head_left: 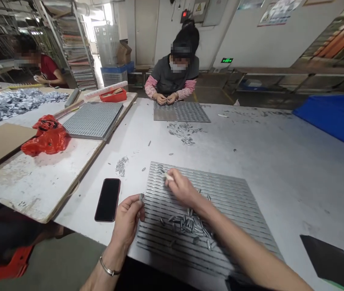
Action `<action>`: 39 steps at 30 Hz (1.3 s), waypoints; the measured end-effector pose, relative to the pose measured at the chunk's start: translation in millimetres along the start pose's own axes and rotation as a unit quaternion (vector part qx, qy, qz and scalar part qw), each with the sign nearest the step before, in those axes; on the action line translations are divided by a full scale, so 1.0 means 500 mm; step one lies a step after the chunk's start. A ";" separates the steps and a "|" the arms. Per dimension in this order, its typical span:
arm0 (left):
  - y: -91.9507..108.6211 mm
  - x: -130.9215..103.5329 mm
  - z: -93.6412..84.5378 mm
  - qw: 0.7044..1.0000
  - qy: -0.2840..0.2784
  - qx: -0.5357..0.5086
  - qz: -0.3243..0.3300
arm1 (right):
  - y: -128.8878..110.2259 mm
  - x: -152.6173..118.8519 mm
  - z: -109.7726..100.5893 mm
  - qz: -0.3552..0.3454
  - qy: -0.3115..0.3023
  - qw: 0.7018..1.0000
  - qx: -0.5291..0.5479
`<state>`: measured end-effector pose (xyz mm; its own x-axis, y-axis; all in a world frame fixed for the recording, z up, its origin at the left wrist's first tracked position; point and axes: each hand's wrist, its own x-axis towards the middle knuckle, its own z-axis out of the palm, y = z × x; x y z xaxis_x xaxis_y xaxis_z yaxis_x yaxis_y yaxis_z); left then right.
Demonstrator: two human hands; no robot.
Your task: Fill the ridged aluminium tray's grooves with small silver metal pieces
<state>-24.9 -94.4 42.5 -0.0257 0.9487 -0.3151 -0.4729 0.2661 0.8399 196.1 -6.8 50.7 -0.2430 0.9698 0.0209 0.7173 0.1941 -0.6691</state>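
Observation:
A grey slotted plate [226,190] lies on the white table in front of me, with a pile of small grey oval pieces [190,224] on its near half. My left hand [129,218] is beside the plate's left edge, pinching a small grey piece [141,198] between thumb and fingertips. Over the plate's far left part, my right hand [179,186] grips a pale, short object [168,177], its tip close to the slots near a dark piece [160,169]. The rest of that pale object is hidden by my fingers.
A black phone [107,200] lies left of the plate. Small pieces [122,166] are scattered beyond it. Across the table [281,161], a person works at another plate [181,112]. Stacked plates [93,119] and a red bag [49,135] stand at left, a dark sheet [332,258] at right.

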 end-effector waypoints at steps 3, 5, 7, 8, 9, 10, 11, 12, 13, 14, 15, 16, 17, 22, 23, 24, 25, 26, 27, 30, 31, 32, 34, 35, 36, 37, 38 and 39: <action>0.003 -0.024 0.009 0.999 -0.012 0.042 0.028 | -0.072 -0.093 0.033 -0.093 -0.019 0.989 0.117; 0.004 -0.039 0.014 0.997 -0.024 0.062 0.035 | -0.103 -0.133 0.044 -0.099 -0.015 0.977 0.188; 0.004 -0.052 0.017 0.996 -0.036 0.073 0.035 | -0.122 -0.157 0.051 -0.062 -0.016 0.968 0.242; 0.004 -0.058 0.017 0.996 -0.041 0.076 0.035 | -0.128 -0.166 0.053 -0.040 -0.022 0.965 0.259; 0.004 -0.063 0.018 0.995 -0.045 0.079 0.036 | -0.133 -0.173 0.056 -0.021 -0.028 0.962 0.271; 0.003 -0.068 0.018 0.995 -0.047 0.082 0.040 | -0.137 -0.179 0.058 -0.010 -0.034 0.960 0.279; 0.003 -0.071 0.018 0.994 -0.048 0.086 0.046 | -0.140 -0.184 0.060 -0.007 -0.037 0.958 0.283; 0.002 -0.075 0.018 0.993 -0.049 0.090 0.052 | -0.142 -0.188 0.062 -0.007 -0.037 0.958 0.285; 0.003 -0.077 0.018 0.992 -0.050 0.096 0.059 | -0.145 -0.191 0.064 -0.008 -0.036 0.958 0.284; 0.003 -0.080 0.018 0.992 -0.050 0.101 0.064 | -0.146 -0.194 0.064 -0.010 -0.033 0.959 0.282; 0.004 -0.082 0.018 0.991 -0.050 0.106 0.067 | -0.148 -0.195 0.063 -0.012 -0.032 0.960 0.278; 0.006 -0.084 0.019 0.990 -0.049 0.111 0.071 | -0.149 -0.196 0.062 -0.012 -0.032 0.961 0.275; 0.007 -0.086 0.019 0.990 -0.048 0.115 0.072 | -0.150 -0.196 0.061 -0.011 -0.032 0.961 0.273; 0.015 -0.096 0.018 0.988 -0.041 0.130 0.071 | -0.155 -0.196 0.053 -0.022 -0.039 0.962 0.271; 0.016 -0.098 0.017 0.988 -0.040 0.131 0.071 | -0.157 -0.196 0.053 -0.024 -0.041 0.961 0.271; 0.017 -0.099 0.016 0.988 -0.038 0.129 0.072 | -0.159 -0.196 0.054 -0.025 -0.043 0.961 0.272; 0.017 -0.100 0.014 0.989 -0.036 0.127 0.072 | -0.161 -0.197 0.054 -0.024 -0.047 0.960 0.274; 0.016 -0.101 0.013 0.989 -0.033 0.124 0.073 | -0.164 -0.197 0.055 -0.022 -0.049 0.960 0.276; 0.016 -0.102 0.011 0.990 -0.031 0.120 0.074 | -0.168 -0.197 0.056 -0.020 -0.051 0.959 0.277; 0.016 -0.104 0.006 0.991 -0.025 0.107 0.079 | -0.178 -0.193 0.061 -0.018 -0.050 0.961 0.273; 0.017 -0.106 0.004 0.991 -0.023 0.104 0.082 | -0.180 -0.191 0.063 -0.019 -0.051 0.960 0.273; 0.018 -0.107 0.002 0.991 -0.023 0.102 0.087 | -0.182 -0.188 0.065 -0.021 -0.053 0.960 0.275; 0.020 -0.109 -0.003 0.990 -0.025 0.104 0.094 | -0.183 -0.180 0.066 -0.025 -0.054 0.959 0.279; 0.021 -0.109 -0.006 0.990 -0.026 0.104 0.096 | -0.183 -0.175 0.065 -0.025 -0.046 0.958 0.280; 0.022 -0.110 -0.009 0.990 -0.026 0.102 0.097 | -0.183 -0.170 0.064 -0.024 -0.033 0.959 0.282; 0.023 -0.109 -0.012 0.990 -0.023 0.099 0.098 | -0.183 -0.165 0.062 -0.023 -0.020 0.959 0.282; 0.024 -0.108 -0.016 0.991 -0.017 0.094 0.099 | -0.184 -0.160 0.060 -0.023 -0.010 0.959 0.281; 0.025 -0.107 -0.019 0.991 -0.011 0.089 0.100 | -0.185 -0.156 0.059 -0.024 -0.006 0.960 0.279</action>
<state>-37.9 -143.5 65.6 -0.0822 0.9886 -0.1261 -0.2971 0.0965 0.9500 129.3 -104.8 89.1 -0.2766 0.9593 0.0566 0.2444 0.1272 -0.9613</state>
